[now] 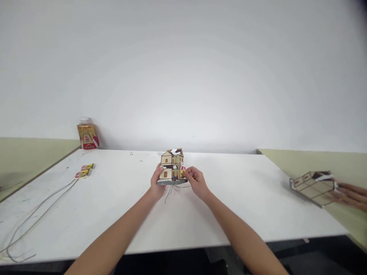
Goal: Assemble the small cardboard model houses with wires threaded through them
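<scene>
A small model house (171, 168) with cream walls, brown trim and white snow-like patches on its roof is held above the white table. My left hand (156, 182) grips its left side and base. Several thin dark wires hang below the grey base. At the house's right front, beside a red-and-white striped awning (182, 167), my right hand (196, 181) is closed in a pinch. A small yellowish bit shows at its fingers, but I cannot make out what they hold.
On the table's (229, 198) left lie small striped awning pieces (84, 171) with long grey wires (43, 210). A jar (87, 134) with a red and gold label stands at the back left. At right, another person's hand (351, 194) holds a second model house (312, 187).
</scene>
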Tool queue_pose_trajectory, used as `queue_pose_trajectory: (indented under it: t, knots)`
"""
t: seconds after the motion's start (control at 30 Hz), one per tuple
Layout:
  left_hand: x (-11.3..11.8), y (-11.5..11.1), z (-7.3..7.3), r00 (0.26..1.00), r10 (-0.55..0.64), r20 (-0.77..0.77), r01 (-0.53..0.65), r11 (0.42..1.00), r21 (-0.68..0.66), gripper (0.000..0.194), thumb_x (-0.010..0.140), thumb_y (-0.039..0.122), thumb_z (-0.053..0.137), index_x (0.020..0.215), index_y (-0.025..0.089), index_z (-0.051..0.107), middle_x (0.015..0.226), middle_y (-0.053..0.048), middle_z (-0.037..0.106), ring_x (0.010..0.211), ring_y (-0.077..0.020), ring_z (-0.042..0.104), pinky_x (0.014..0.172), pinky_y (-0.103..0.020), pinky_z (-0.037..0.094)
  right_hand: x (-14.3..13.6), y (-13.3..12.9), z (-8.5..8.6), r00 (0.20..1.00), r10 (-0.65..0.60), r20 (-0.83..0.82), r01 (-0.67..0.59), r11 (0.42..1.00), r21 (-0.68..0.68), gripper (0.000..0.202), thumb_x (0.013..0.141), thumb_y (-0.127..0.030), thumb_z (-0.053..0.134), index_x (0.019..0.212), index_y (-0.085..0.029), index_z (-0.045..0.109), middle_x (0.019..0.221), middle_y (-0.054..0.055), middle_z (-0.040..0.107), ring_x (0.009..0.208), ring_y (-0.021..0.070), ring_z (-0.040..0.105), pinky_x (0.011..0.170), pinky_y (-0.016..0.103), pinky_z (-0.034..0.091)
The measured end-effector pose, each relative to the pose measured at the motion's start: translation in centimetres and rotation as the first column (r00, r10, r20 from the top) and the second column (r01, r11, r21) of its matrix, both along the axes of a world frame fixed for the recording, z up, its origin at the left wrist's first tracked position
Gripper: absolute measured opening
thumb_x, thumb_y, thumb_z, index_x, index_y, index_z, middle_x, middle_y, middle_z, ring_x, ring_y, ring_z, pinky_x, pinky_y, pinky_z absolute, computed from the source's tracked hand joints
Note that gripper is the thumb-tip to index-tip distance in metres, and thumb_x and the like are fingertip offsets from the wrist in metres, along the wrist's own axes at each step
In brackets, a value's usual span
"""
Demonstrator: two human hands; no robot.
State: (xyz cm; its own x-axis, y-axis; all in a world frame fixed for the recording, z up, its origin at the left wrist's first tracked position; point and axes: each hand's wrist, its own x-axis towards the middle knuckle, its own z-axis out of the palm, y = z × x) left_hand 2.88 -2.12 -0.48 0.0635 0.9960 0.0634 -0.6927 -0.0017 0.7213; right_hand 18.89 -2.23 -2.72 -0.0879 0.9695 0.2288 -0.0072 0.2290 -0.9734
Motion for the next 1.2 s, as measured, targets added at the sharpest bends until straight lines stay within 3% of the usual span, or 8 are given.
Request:
queue_pose_trajectory:
  t: [0.23, 0.4, 0.6, 0.7, 0.77, 0.93, 1.07, 1.2]
  knots:
    - [0.0, 0.3, -1.1, 0.999, 0.022, 0.048, -0.022, 1.000, 0.007, 0.053, 0.068, 0.040, 0.069, 0.112, 0.015, 0.054, 0.102, -0.010, 0.069, 0.094, -0.0293, 0.066, 0.081, -0.041, 0.052, 0.1, -0.1, -0.1, 0.995, -0.011, 0.098, 0.015, 0.999, -0.036, 0.034, 0.079, -0.052, 0.057, 0.072, -0.019, 0.050, 0.051, -0.009, 0.032, 0.048, 0.0075, 0.025, 0.046, 0.021, 0.020]
    - [-0.2, 0.0, -0.8, 0.999, -0.013, 0.029, 0.013, 0.999, 0.032, 0.057, 0.070, 0.041, 0.068, 0.118, 0.016, 0.052, 0.103, -0.012, 0.069, 0.091, -0.0314, 0.067, 0.078, -0.044, 0.052, -0.1, -0.5, -0.5, 0.966, -0.131, 0.221, 0.099, 0.984, 0.149, 0.027, 0.083, -0.045, 0.056, 0.081, -0.018, 0.053, 0.050, -0.011, 0.023, 0.045, 0.0069, 0.022, 0.045, 0.021, 0.019]
    - [0.0, 0.1, -1.2, 0.997, -0.015, 0.072, 0.020, 0.997, -0.071, 0.057, 0.069, 0.041, 0.067, 0.116, 0.013, 0.055, 0.108, -0.012, 0.068, 0.097, -0.0324, 0.065, 0.082, -0.043, 0.052, 0.1, -1.2, -0.9, 0.864, -0.391, 0.318, 0.188, 0.836, 0.515, 0.019, 0.086, -0.033, 0.058, 0.098, -0.018, 0.060, 0.050, -0.010, 0.033, 0.046, 0.0077, 0.031, 0.051, 0.021, 0.030]
    - [0.1, 0.0, -1.0, 0.997, -0.024, 0.074, 0.031, 0.995, -0.100, 0.051, 0.069, 0.042, 0.067, 0.110, 0.013, 0.059, 0.104, -0.012, 0.070, 0.100, -0.0333, 0.064, 0.082, -0.043, 0.052, 0.5, -1.1, -0.9, 0.835, -0.439, 0.330, 0.144, 0.755, 0.640, 0.017, 0.087, -0.030, 0.058, 0.099, -0.018, 0.064, 0.050, -0.009, 0.037, 0.047, 0.0079, 0.035, 0.057, 0.022, 0.035]
    - [0.2, -0.2, -0.7, 0.996, -0.044, 0.079, 0.050, 0.995, -0.086, 0.049, 0.070, 0.042, 0.065, 0.109, 0.013, 0.060, 0.103, -0.011, 0.070, 0.103, -0.0341, 0.063, 0.084, -0.044, 0.052, 0.8, -1.0, -0.8, 0.836, -0.425, 0.346, 0.095, 0.734, 0.673, 0.020, 0.088, -0.029, 0.058, 0.102, -0.018, 0.065, 0.051, -0.009, 0.038, 0.048, 0.0081, 0.036, 0.059, 0.023, 0.037]
    - [0.1, -0.4, -0.3, 0.990, -0.110, 0.092, 0.111, 0.994, -0.006, 0.049, 0.070, 0.043, 0.067, 0.108, 0.014, 0.061, 0.108, -0.012, 0.069, 0.104, -0.0348, 0.062, 0.086, -0.046, 0.051, 1.5, -0.5, -0.9, 0.870, -0.353, 0.344, 0.036, 0.742, 0.670, 0.022, 0.086, -0.037, 0.061, 0.098, -0.019, 0.068, 0.050, -0.009, 0.035, 0.048, 0.0082, 0.033, 0.061, 0.026, 0.037]
    - [-0.2, -0.4, -1.1, 0.991, -0.105, 0.082, 0.103, 0.994, 0.036, 0.049, 0.070, 0.043, 0.069, 0.111, 0.019, 0.059, 0.109, -0.012, 0.068, 0.099, -0.0331, 0.064, 0.083, -0.046, 0.052, 1.8, -0.3, -0.9, 0.921, -0.237, 0.309, 0.001, 0.794, 0.607, 0.024, 0.085, -0.040, 0.061, 0.096, -0.020, 0.069, 0.050, -0.008, 0.034, 0.050, 0.0098, 0.031, 0.051, 0.024, 0.032]
    - [-0.4, -0.3, -1.9, 0.995, -0.086, 0.041, 0.081, 0.991, 0.109, 0.056, 0.069, 0.042, 0.070, 0.118, 0.017, 0.056, 0.112, -0.015, 0.066, 0.098, -0.0343, 0.065, 0.083, -0.047, 0.051, 1.9, -0.4, -0.4, 0.927, -0.183, 0.328, -0.036, 0.826, 0.562, 0.022, 0.082, -0.040, 0.065, 0.091, -0.020, 0.068, 0.049, -0.008, 0.031, 0.052, 0.0106, 0.030, 0.052, 0.025, 0.032]
